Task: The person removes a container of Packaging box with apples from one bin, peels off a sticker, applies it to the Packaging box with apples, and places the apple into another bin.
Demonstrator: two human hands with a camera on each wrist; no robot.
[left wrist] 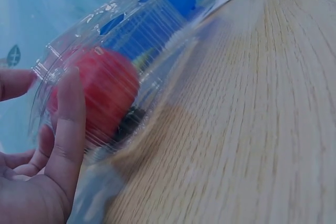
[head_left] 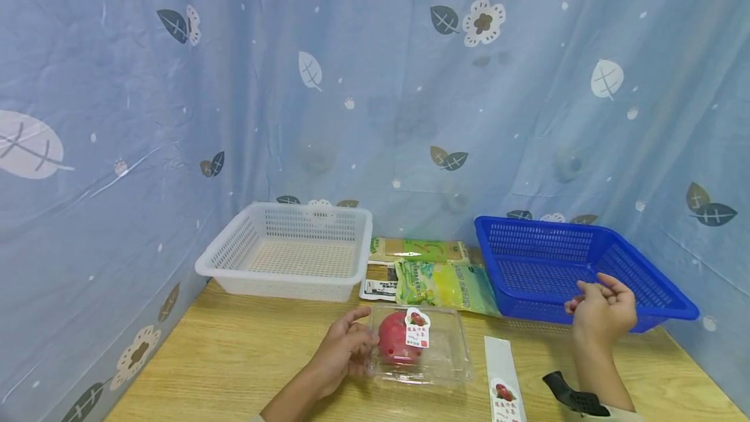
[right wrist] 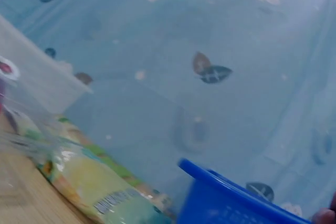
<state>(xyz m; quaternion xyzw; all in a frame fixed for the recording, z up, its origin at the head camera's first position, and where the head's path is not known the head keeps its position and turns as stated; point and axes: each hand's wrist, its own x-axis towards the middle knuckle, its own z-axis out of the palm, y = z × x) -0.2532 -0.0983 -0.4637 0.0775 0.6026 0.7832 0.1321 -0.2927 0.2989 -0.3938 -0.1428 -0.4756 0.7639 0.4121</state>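
Observation:
A clear plastic clamshell box (head_left: 443,350) lies closed on the table, with a red, round, fruit-like thing (head_left: 391,338) inside at its left side. A white label (head_left: 417,327) with a red fruit picture is on the lid. My left hand (head_left: 341,351) holds the box's left edge; the left wrist view has the fingers (left wrist: 70,124) against its side wall and rim. Over the front rim of the blue basket (head_left: 530,308) my right hand (head_left: 606,311) is raised, fingers loosely curled, with nothing visible in them. Only a fingertip (right wrist: 324,216) appears in the right wrist view.
A white basket (head_left: 287,284) stands at the back left. Between the baskets lie several flat packets, including a yellow-green one (head_left: 448,285). A white backing strip (head_left: 500,360) with a fruit label lies right of the box. Patterned curtain (head_left: 375,83) hangs behind.

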